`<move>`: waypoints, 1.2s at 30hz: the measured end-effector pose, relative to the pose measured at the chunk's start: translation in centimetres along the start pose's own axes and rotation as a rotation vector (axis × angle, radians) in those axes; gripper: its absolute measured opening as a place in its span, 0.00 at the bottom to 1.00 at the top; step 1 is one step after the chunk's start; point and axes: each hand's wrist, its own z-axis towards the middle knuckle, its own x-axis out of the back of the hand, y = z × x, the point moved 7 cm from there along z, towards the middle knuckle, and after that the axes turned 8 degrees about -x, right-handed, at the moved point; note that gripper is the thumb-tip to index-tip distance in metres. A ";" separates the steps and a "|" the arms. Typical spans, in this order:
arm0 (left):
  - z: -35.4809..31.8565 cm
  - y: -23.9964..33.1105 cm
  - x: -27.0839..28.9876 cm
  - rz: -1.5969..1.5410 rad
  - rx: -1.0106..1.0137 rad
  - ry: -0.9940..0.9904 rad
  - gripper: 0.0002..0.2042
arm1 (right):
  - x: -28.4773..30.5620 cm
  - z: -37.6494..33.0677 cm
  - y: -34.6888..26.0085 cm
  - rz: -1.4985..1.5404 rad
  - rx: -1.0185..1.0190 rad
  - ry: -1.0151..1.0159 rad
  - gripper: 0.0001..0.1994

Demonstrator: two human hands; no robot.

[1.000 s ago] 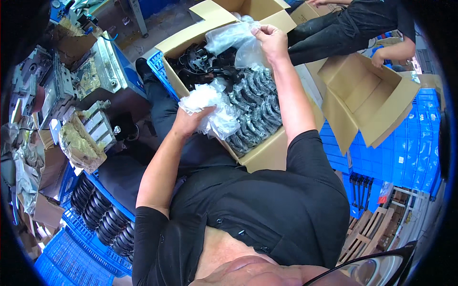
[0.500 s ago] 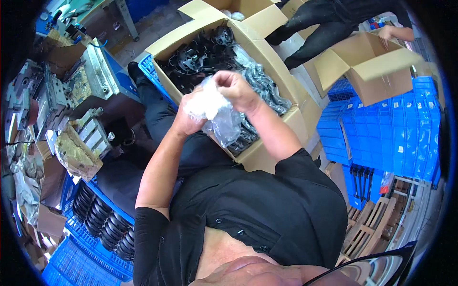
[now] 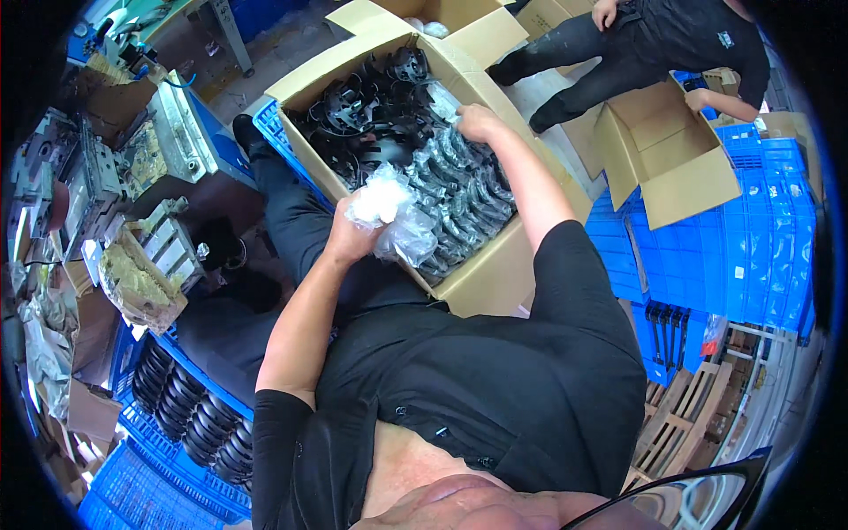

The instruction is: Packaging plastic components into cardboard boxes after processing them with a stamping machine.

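My left hand (image 3: 354, 230) is closed around a crumpled bunch of clear plastic bags (image 3: 386, 205), held over the near left edge of a large open cardboard box (image 3: 491, 281). My right hand (image 3: 478, 123) reaches into the box's right side with bent fingers, close to the bagged parts. What its fingertips grip is too small to make out. Curved black parts in clear bags (image 3: 459, 199) lie in rows in the right half of the box. Loose black curved plastic parts (image 3: 346, 110) fill its left and far portion in a heap.
At the far right a person in dark clothes (image 3: 658, 40) stands by another open cardboard box (image 3: 661, 146), beside stacked blue crates (image 3: 698, 252). Machinery (image 3: 172, 141) stands to the left. A blue crate at the lower left holds rows of black curved parts (image 3: 190, 402).
My right hand has left the plastic bunch and moved to the box's right side. My left hand keeps the bags. The other person's box has shifted and tilted.
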 end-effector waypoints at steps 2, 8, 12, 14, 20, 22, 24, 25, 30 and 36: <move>-0.3 -0.6 0.4 -0.007 0.030 -0.003 0.10 | -0.6 1.1 -0.7 -0.067 0.043 0.013 0.17; -0.7 -0.7 0.6 -0.117 0.068 0.039 0.08 | -0.2 2.0 -0.5 0.024 0.194 -0.023 0.12; -0.7 -1.0 0.5 -0.156 0.070 0.049 0.09 | -0.1 1.2 0.5 0.182 0.194 -0.040 0.12; -0.6 -0.9 0.5 -0.116 0.041 0.040 0.09 | -0.2 0.9 0.6 0.224 0.187 0.024 0.12; -0.4 -1.0 0.0 -0.100 0.067 -0.002 0.10 | -0.3 0.0 1.1 0.161 0.167 0.197 0.11; -0.5 -1.2 0.0 -0.116 0.085 0.003 0.10 | 1.4 -0.5 1.0 0.217 0.166 0.190 0.11; -0.7 -1.4 -0.1 -0.107 0.086 0.011 0.10 | 3.9 -1.1 0.7 0.259 0.149 0.202 0.11; -0.7 -1.4 0.0 -0.089 0.082 0.002 0.11 | 5.3 -1.6 0.2 0.274 0.133 0.216 0.11; -0.5 -1.2 -0.1 -0.077 0.062 -0.013 0.11 | 12.9 -4.8 -0.8 0.520 0.179 0.535 0.10; -0.7 -1.1 0.3 -0.086 0.084 0.027 0.11 | 15.0 -7.4 -7.0 0.724 0.247 0.929 0.07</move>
